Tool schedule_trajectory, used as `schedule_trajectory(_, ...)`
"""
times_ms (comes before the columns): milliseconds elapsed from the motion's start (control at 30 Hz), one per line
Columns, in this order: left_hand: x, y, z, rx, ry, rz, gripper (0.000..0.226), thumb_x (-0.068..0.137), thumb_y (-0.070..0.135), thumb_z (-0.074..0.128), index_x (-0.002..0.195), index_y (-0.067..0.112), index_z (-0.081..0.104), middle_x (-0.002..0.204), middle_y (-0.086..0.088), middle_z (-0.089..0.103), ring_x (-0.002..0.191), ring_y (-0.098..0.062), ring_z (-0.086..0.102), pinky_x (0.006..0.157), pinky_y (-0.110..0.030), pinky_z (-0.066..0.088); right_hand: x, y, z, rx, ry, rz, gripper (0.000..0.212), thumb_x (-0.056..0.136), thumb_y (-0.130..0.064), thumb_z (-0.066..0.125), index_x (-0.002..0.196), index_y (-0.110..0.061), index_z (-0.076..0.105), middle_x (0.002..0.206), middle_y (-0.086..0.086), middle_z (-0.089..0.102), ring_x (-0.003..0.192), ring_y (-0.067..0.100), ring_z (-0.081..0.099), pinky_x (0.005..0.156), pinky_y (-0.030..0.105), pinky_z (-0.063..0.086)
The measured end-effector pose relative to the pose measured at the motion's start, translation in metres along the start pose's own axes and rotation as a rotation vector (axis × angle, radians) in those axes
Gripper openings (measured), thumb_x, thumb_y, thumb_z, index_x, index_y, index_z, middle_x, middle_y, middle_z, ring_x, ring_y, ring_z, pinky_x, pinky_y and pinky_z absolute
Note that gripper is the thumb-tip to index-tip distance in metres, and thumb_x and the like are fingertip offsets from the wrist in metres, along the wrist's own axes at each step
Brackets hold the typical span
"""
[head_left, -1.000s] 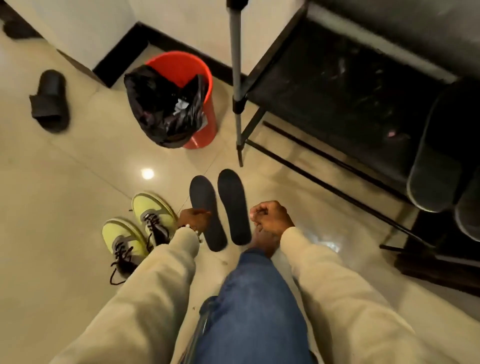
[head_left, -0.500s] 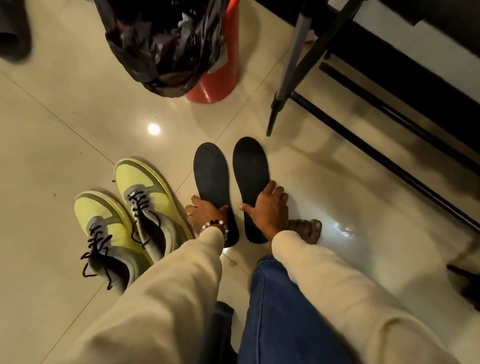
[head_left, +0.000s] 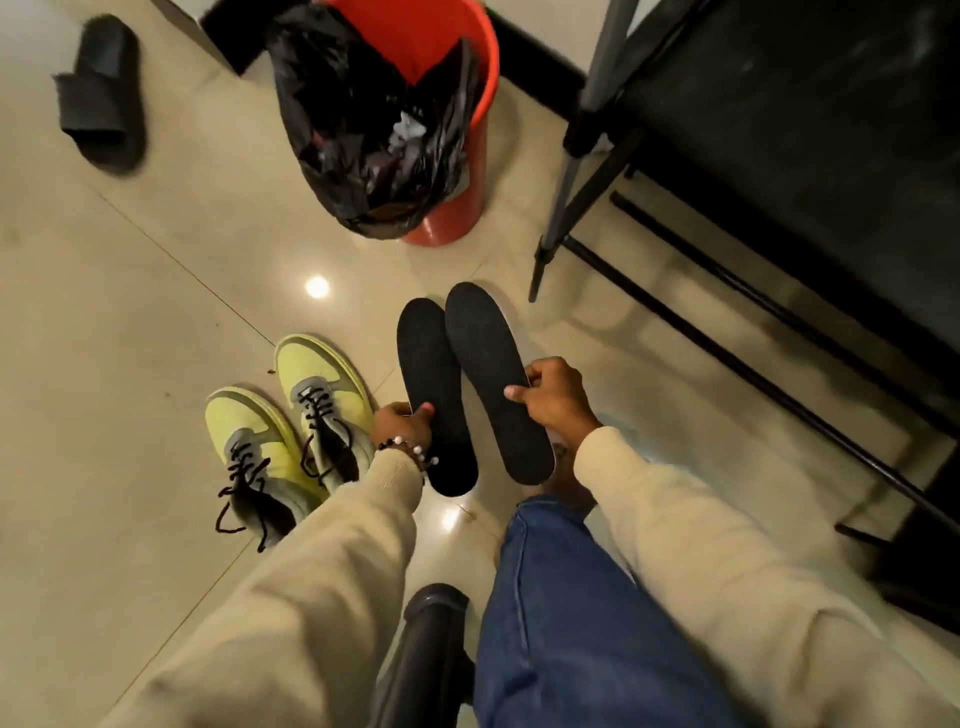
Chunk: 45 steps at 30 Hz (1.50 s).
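The left hand (head_left: 401, 425) keeps most of its fingers out of sight beneath the left insole (head_left: 434, 374); only the thumb shows, pressed on the black top face, so the hold is a pinch on the insole's near half; a beaded bracelet (head_left: 410, 448) sits at the wrist. The right hand (head_left: 556, 397) is curled round the outer edge of the right insole (head_left: 491, 364), thumb on top, fingers (head_left: 537, 370) wrapped over the rim; beneath it a bare foot (head_left: 569, 488) is mostly hidden. Both insoles are low over the tiled floor (head_left: 130, 312), in front of the person's knees; whether they rest on it or hang just clear I cannot tell. They lie side by side, inner edges touching or overlapping near the toe ends; each long axis runs away from the person, rounded toes toward the red bucket (head_left: 457, 218), heels toward the sleeves. Just to the left stand two yellow-green sneakers (head_left: 319, 371), laces loose. The bucket's top is cut off by the picture edge, a black bag (head_left: 363, 130) spilling over it; the dark frame (head_left: 805, 156) at the right is blurred; a dark shape (head_left: 431, 649) between the legs is too unclear to name.
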<state>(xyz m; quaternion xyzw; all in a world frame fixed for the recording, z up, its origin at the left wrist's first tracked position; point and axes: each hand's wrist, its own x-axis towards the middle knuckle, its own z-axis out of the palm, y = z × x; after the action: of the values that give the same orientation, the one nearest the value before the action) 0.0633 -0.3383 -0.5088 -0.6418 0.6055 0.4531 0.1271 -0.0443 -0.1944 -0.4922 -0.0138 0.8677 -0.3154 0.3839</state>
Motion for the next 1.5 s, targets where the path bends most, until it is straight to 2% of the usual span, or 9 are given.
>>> schedule_trajectory(267, -0.122, 0.061, -0.077, -0.313, -0.08, 0.175, 0.024, 0.089, 0.02, 0.067, 0.108, 0.007, 0.067, 0.107, -0.006, 0.065, 0.099, -0.029, 0.058, 0.094, -0.044, 0.05, -0.112, -0.067, -0.099, 0.35, 0.07, -0.066, 0.018, 0.08, -0.017, 0.074, 0.091, -0.004, 0.07, 0.095, 0.008, 0.071, 0.089, 0.024, 0.067, 0.084, 0.043, 0.056)
schedule_trajectory(333, -0.161, 0.074, -0.094, -0.396, -0.109, 0.222, 0.007, 0.09, 0.017, 0.065, 0.087, 0.011, 0.066, 0.098, -0.005, 0.064, 0.095, -0.028, 0.057, 0.092, -0.045, 0.051, -0.152, -0.08, -0.122, 0.458, 0.101, -0.091, 0.017, 0.083, -0.012, 0.07, 0.098, -0.004, 0.069, 0.101, 0.007, 0.071, 0.094, 0.022, 0.066, 0.082, 0.036, 0.056)
schedule_trajectory(433, -0.207, 0.083, -0.111, -0.483, -0.137, 0.297, 0.016, 0.087, 0.015, 0.067, 0.072, 0.019, 0.067, 0.087, -0.005, 0.067, 0.092, -0.027, 0.06, 0.093, -0.049, 0.051, -0.207, -0.087, -0.153, 0.567, 0.149, -0.125, 0.024, 0.088, -0.006, 0.065, 0.11, 0.001, 0.065, 0.103, 0.006, 0.068, 0.094, 0.016, 0.063, 0.063, 0.014, 0.047)
schedule_trajectory(533, -0.247, 0.089, -0.12, -0.521, -0.155, 0.382, 0.007, 0.085, 0.014, 0.069, 0.079, 0.018, 0.071, 0.086, -0.005, 0.069, 0.091, -0.026, 0.062, 0.093, -0.047, 0.052, -0.253, -0.084, -0.176, 0.694, 0.183, -0.139, 0.027, 0.09, -0.005, 0.06, 0.116, 0.003, 0.061, 0.101, 0.003, 0.062, 0.091, 0.01, 0.055, 0.068, 0.009, 0.044)
schedule_trajectory(667, -0.297, 0.094, -0.12, -0.597, -0.23, 0.425, 0.019, 0.086, 0.011, 0.069, 0.104, 0.007, 0.071, 0.095, -0.006, 0.068, 0.093, -0.025, 0.062, 0.09, -0.038, 0.051, -0.291, -0.063, -0.194, 0.826, 0.254, -0.117, 0.029, 0.09, -0.01, 0.061, 0.118, -0.002, 0.061, 0.102, -0.003, 0.062, 0.103, 0.015, 0.056, 0.084, 0.027, 0.042)
schedule_trajectory(767, -0.32, 0.1, -0.108, -0.544, -0.307, 0.459, 0.012, 0.088, 0.01, 0.067, 0.098, 0.007, 0.071, 0.093, -0.007, 0.069, 0.094, -0.028, 0.063, 0.09, -0.04, 0.052, -0.305, -0.044, -0.204, 0.927, 0.352, -0.077, 0.033, 0.09, -0.013, 0.062, 0.122, -0.004, 0.06, 0.115, 0.001, 0.063, 0.111, 0.019, 0.056, 0.092, 0.031, 0.043)
schedule_trajectory(900, -0.332, 0.122, -0.082, -0.398, -0.37, 0.498, 0.016, 0.089, 0.005, 0.061, 0.077, 0.012, 0.069, 0.088, -0.011, 0.068, 0.093, -0.03, 0.063, 0.091, -0.044, 0.052, -0.306, -0.024, -0.224, 1.032, 0.453, -0.037, 0.036, 0.093, -0.006, 0.056, 0.129, -0.004, 0.053, 0.119, 0.0, 0.058, 0.112, 0.017, 0.052, 0.096, 0.032, 0.041)
schedule_trajectory(1167, -0.313, 0.202, -0.007, -0.215, -0.384, 0.628, 0.017, 0.086, 0.011, 0.065, 0.101, 0.011, 0.074, 0.106, -0.01, 0.069, 0.099, -0.029, 0.064, 0.094, -0.043, 0.052, -0.24, -0.004, -0.263, 1.032, 0.589, 0.019, 0.043, 0.09, 0.001, 0.056, 0.132, -0.007, 0.051, 0.127, 0.006, 0.059, 0.121, 0.026, 0.053, 0.105, 0.044, 0.042)
schedule_trajectory(1500, -0.28, 0.268, 0.068, 0.035, -0.32, 0.832, 0.028, 0.089, 0.019, 0.066, 0.116, 0.011, 0.069, 0.116, -0.011, 0.068, 0.112, -0.025, 0.061, 0.101, -0.033, 0.046, -0.148, 0.014, -0.294, 0.977, 0.728, 0.051, 0.04, 0.083, 0.005, 0.061, 0.121, -0.007, 0.058, 0.12, 0.008, 0.062, 0.11, 0.022, 0.06, 0.097, 0.036, 0.049)
